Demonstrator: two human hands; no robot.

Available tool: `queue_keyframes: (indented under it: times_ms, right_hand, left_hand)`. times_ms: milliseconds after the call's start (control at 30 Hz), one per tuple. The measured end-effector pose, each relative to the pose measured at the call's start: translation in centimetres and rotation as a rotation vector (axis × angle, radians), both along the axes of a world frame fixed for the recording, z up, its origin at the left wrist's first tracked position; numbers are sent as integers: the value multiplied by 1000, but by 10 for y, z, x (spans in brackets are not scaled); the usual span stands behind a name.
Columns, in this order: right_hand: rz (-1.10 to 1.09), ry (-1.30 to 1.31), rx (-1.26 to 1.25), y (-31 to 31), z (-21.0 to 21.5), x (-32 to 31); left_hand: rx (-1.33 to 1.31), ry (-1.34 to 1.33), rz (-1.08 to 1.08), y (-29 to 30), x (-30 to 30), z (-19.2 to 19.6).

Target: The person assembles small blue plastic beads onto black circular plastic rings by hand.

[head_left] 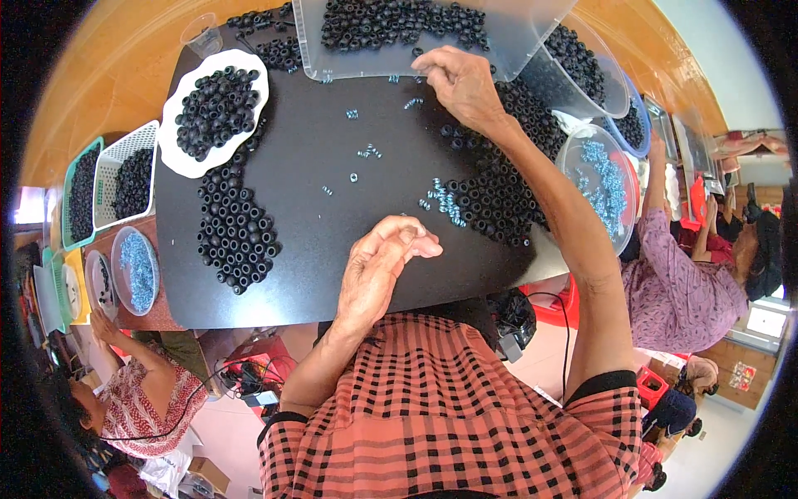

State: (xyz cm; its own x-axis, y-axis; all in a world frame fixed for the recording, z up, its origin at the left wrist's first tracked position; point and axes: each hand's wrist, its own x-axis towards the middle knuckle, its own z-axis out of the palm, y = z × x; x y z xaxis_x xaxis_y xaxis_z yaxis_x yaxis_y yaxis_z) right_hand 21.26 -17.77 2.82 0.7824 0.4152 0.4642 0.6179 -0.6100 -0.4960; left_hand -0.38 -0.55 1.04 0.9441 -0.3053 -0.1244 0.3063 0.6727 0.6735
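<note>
My right hand [465, 87] reaches over the near rim of a clear plastic bin [399, 68] that holds many black round knobs [391, 25]. Its fingers are curled together. One black knob [417, 51] shows just beyond the fingertips; whether they touch it I cannot tell. Near the table's front edge, my left hand [374, 270] is raised, thumb and fingers pinched together. What it holds, if anything, is hidden. A small heap of shiny blue metal pieces [447, 202] lies to its right, beside a spread of black knobs with holes [499, 200].
More black knobs [237, 233] cover the dark table's left side, below a white scalloped plate [170, 145] of knobs. Loose blue pieces [370, 151] dot the middle. Tubs of blue pieces [603, 183] [137, 270] stand either side. Co-workers sit left [154, 407] and right [682, 283].
</note>
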Motion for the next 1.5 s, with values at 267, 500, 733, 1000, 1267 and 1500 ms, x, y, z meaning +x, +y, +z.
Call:
queue_keyframes:
  times_ms: [267,500,733,1000,1267,1500]
  right_hand:
    - [63,-220,-134,16,-5,-8]
    - [16,-83,68,1,1,-9]
    - [-211,-45,115,-39,3,-6]
    - [-172,-121,49,-37,0,2]
    - [-86,-168,-48,-8,-2,42]
    - [-98,-163,-169,14,-9,76]
  left_hand:
    - [9,-17,1,-1,1,0]
    - [7,6,-22,0,1,0]
    - [20,-28,-30,1,0,0]
    - [20,-65,-26,0,1,1]
    - [25,-16,-18,-1,0,2]
    - [3,-3,-30,0,0,2]
